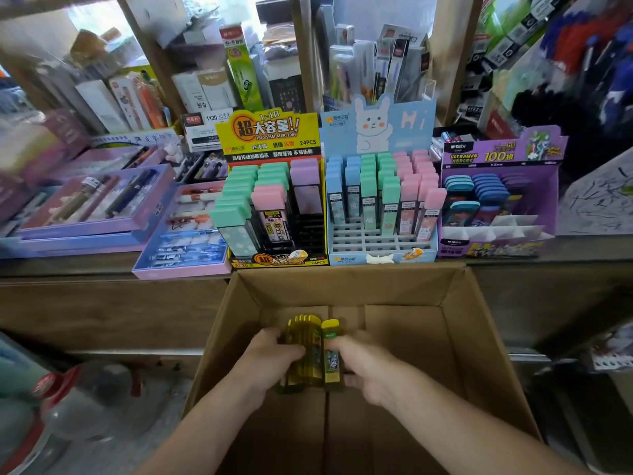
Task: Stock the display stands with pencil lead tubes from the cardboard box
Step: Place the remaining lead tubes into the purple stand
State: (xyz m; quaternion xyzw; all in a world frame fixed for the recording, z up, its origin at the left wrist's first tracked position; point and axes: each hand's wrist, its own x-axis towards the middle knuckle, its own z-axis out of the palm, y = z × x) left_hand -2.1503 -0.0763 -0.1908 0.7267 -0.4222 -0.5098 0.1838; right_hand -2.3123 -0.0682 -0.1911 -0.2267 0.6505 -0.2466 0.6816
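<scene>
In the cardboard box [462,337], left hand [274,358] and right hand [368,368] clamp flat translucent-yellow plastic tubes [305,334], grips curled tight.

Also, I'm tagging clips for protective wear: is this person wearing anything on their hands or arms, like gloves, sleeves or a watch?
No. The left hand and the right hand are bare, with no gloves. The left forearm and the right forearm are uncovered down to the picture's bottom edge: no sleeve, watch or bracelet shows. No ring is visible, though the fingers are slightly blurred.
</scene>
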